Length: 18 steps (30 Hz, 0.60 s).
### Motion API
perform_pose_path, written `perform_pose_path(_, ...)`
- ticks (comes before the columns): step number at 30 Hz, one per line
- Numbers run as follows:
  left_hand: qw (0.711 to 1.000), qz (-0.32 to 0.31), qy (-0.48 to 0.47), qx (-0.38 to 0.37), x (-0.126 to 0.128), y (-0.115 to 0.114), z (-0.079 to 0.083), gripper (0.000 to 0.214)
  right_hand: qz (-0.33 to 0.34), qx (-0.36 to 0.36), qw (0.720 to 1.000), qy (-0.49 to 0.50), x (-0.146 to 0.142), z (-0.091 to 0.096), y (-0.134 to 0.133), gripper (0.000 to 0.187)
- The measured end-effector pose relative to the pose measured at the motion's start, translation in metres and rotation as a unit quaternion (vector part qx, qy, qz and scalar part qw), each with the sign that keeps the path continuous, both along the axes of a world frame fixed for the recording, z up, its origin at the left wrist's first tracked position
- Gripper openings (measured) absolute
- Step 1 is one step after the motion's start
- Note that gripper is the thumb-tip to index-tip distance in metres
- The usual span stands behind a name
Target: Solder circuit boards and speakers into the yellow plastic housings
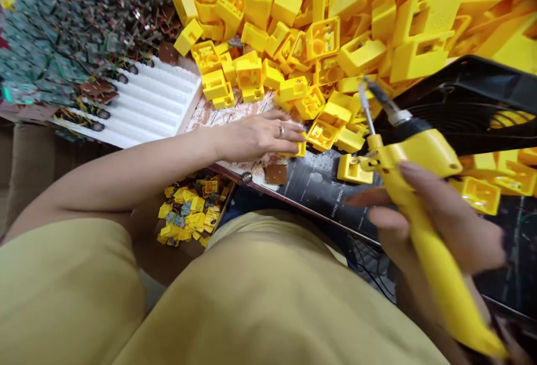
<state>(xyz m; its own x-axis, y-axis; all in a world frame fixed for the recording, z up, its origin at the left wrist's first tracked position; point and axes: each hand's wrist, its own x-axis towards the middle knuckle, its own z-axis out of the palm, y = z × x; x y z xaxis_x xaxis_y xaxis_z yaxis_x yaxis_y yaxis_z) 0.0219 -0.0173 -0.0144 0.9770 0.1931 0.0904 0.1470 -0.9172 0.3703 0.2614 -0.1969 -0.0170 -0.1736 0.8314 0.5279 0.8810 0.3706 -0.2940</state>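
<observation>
My left hand (262,135), with a ring on one finger, reaches over the bench's near edge. Its fingers are closed over a small yellow plastic case (301,145), most of which they hide. My right hand (444,219) is wrapped round the handle of a yellow soldering gun (423,230), raised above the bench. The gun's metal tip and dark barrel point up and away from me. Below its front lies another open yellow case (354,169). A small brown square board (276,173) lies just below my left hand.
A large heap of yellow cases (289,1) fills the back. Left are piled wired grey-green parts (84,29) and a ribbed white foam tray (161,93). A black fan-like housing (465,96) stands at right. Below the edge, a box holds yellow pieces (193,208).
</observation>
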Motion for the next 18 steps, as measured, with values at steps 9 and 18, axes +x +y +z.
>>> perform_pose_path(9, 0.944, 0.326, -0.026, -0.041, -0.051, -0.056, -0.003, 0.029, 0.181, 0.013, 0.982, -0.057, -0.011, -0.003, 0.067, 0.029)
perform_pose_path(18, 0.821, 0.379, -0.245, -0.349, -0.009, -0.075, -0.022, 0.02, 0.23, -0.019, 0.967, -0.109, -0.028, -0.013, 0.106, 0.025)
